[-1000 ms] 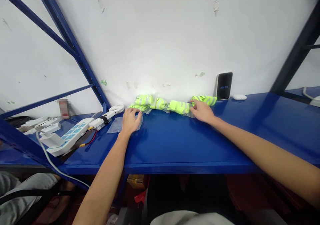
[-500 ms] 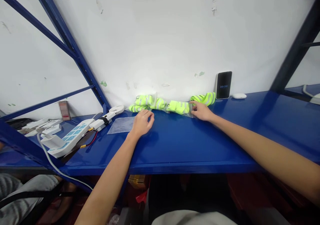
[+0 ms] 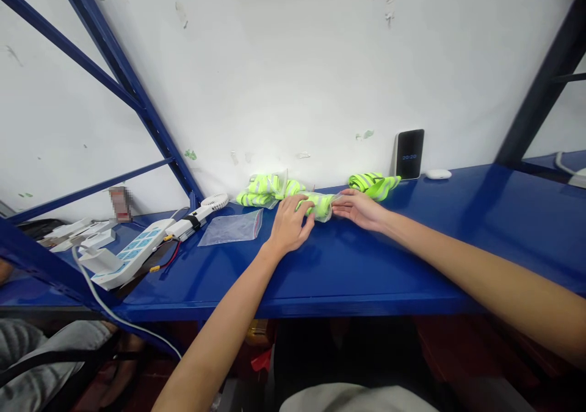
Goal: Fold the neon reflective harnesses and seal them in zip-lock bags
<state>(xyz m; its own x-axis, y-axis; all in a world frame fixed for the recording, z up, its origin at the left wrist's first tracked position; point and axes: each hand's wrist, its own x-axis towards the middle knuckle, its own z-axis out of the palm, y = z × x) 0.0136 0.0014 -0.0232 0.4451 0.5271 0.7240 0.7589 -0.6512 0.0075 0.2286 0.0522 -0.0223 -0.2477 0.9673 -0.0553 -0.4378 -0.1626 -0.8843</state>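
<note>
Left hand: we see the left hand (image 3: 292, 224) partly curled, thumb apart, over the left end of the bagged neon bundle (image 3: 320, 206); can't tell if it grips.
Right hand: the right hand (image 3: 360, 209) has fingers loosely bent, tips at the bag's right end; we can't tell if it pinches the plastic.
Bagged bundle: on the desk (image 3: 366, 278), between both hands; we guess hands at both ends steady slippery plastic.
Right bundle: neon bundle by the wall (image 3: 373, 184), just behind the right hand, likely pushed back for working room.
Left pile: neon pile (image 3: 260, 190) against the wall, probably grouped out of the way.
Flat bag: see-through bag (image 3: 233, 227), left of the left hand, likely within easy reach.
Display: upright screen (image 3: 409, 154) leans on the wall, we think for viewing.
Count: two hands, one bundle between them, one right bundle, at least two piled (overlap hides more), one flat bag, one screen.
</note>
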